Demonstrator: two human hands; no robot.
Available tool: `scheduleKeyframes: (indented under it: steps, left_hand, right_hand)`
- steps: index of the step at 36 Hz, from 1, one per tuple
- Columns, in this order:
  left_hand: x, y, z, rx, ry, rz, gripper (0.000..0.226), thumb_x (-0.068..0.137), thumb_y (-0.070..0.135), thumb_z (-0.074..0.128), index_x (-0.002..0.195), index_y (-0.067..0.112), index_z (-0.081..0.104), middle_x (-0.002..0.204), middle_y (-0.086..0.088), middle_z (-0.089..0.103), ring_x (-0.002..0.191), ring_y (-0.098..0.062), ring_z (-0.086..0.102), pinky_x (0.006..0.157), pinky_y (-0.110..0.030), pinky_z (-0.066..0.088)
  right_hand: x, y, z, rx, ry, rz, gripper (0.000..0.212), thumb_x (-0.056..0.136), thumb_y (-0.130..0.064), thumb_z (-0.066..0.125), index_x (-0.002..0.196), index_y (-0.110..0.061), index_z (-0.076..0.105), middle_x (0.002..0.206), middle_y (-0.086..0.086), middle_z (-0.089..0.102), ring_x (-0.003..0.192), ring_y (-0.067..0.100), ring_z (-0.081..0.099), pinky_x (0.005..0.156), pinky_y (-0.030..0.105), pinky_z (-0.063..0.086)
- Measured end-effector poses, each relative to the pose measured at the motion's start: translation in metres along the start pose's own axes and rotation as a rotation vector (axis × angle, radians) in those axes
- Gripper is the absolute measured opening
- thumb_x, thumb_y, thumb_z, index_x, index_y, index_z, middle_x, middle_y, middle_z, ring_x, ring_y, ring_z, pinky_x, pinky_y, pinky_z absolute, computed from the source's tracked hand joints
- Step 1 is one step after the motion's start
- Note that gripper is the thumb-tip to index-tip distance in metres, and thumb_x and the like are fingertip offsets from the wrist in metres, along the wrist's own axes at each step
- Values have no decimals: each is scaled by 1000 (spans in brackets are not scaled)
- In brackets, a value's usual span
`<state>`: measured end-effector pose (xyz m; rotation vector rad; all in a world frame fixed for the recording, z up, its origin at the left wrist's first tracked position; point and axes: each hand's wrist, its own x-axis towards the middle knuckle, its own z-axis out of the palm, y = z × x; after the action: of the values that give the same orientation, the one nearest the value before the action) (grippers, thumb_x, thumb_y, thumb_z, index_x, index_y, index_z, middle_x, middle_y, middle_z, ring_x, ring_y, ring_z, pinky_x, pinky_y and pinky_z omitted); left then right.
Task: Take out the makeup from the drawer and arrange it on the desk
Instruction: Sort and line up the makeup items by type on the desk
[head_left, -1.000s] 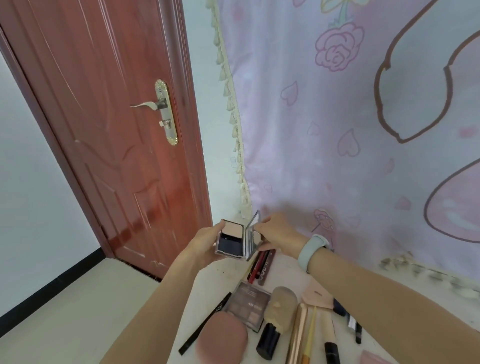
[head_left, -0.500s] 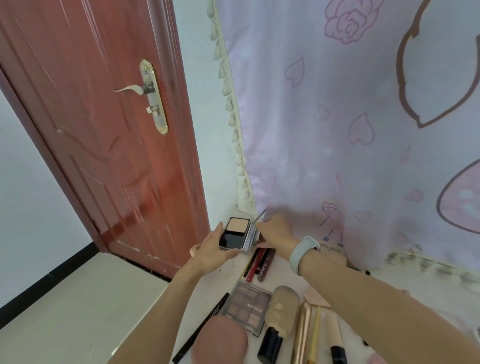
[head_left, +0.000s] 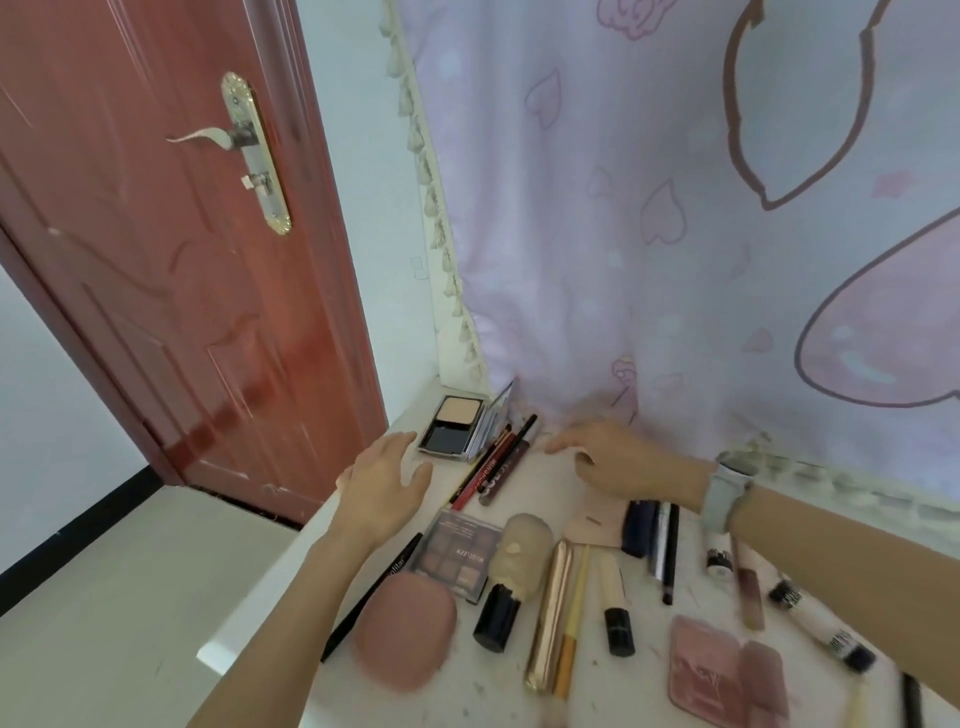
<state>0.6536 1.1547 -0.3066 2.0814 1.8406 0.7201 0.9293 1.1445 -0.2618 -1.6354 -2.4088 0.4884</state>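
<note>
Both hands hover released, fingers spread, holding nothing: the left hand (head_left: 387, 486) just beside the open black powder compact (head_left: 457, 428), the right hand (head_left: 621, 460) nearby. The compact lies at the white bench's (head_left: 550, 467) far left corner, touching red and black pencils (head_left: 493, 460); a brown eyeshadow palette (head_left: 460, 553) lies nearer.

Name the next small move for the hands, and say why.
Probably draw both hands back toward the drawer for another item: the open powder compact already rests on the desk, and the left hand and right hand are open, holding nothing.

powder compact (head_left: 457, 428): now lying open on desk (head_left: 566, 470) | left hand (head_left: 387, 483), right hand (head_left: 618, 460): released, fingers spread
</note>
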Motion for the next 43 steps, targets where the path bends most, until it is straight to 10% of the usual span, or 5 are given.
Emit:
scheduleKeyframes:
  steps: [5, 13, 27, 34, 43]
  left_hand:
    - [-21, -10, 8, 154, -192, -58, 55, 96, 51, 32, 144, 25, 31, 155, 1, 23, 143, -17, 15, 116, -46, 11]
    - [-23, -10, 9, 207, -355, -101, 54, 98, 50, 18, 148, 30, 19, 158, 3, 4, 145, -22, -5, 114, -47, -5]
    - [-19, 2, -5, 128, -384, -139, 53, 100, 45, 27, 145, 19, 33, 156, -3, 18, 144, -24, 10, 116, -45, 7]
    - [-31, 34, -20, -310, 72, -13, 33, 95, 28, 50, 126, 16, 54, 124, 5, 59, 118, -10, 51, 97, -19, 34]
    - [-46, 86, -32, -456, 299, 424, 48, 83, 34, 68, 126, 30, 46, 105, 13, 53, 90, 1, 54, 78, -9, 43]
  right_hand:
    - [-24, 3, 2, -443, -393, -12, 58, 88, -21, 43, 144, -31, 30, 153, -3, 20, 141, 20, 12, 115, 46, 14]
    - [-25, 0, -6, -423, -494, -30, 62, 89, -20, 48, 146, -26, 26, 155, 1, 18, 142, 23, 13, 115, 41, 15]
    - [-33, 1, -17, -614, 87, -276, 23, 95, -29, 45, 116, -21, 49, 111, -4, 53, 101, 19, 52, 79, 28, 30]
    - [-34, -41, -43, 501, 552, -32, 13, 86, -25, 63, 91, -23, 52, 84, -8, 58, 74, 10, 57, 61, 20, 45]
    - [-30, -92, -42, 1700, 360, 253, 24, 86, -4, 62, 107, -2, 51, 101, 18, 64, 83, 24, 69, 62, 32, 59]
